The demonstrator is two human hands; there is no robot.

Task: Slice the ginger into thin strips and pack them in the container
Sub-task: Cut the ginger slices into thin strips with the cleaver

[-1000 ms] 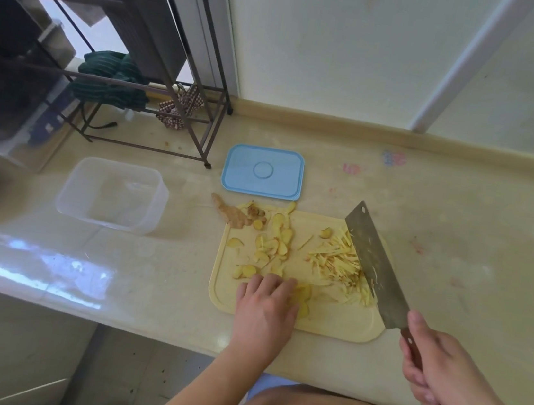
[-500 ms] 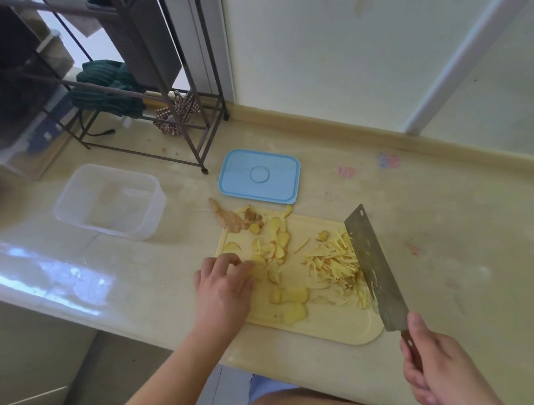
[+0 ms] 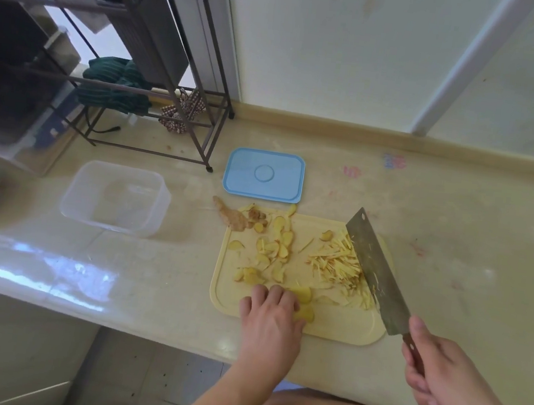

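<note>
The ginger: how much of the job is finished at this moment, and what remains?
Done: a pile of thin strips lies beside the cleaver. In hand: the left hand gathers slices on the cutting board; the right hand grips the cleaver. Left: more slices uncut, container empty, lid off.

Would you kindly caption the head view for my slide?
Left hand gathers ginger slices on the cutting board while right hand holds the cleaver beside cut strips.

container (image 3: 116,199): clear plastic | cleaver (image 3: 376,273): dull metal, wood handle | counter (image 3: 453,259): glossy stone
</note>
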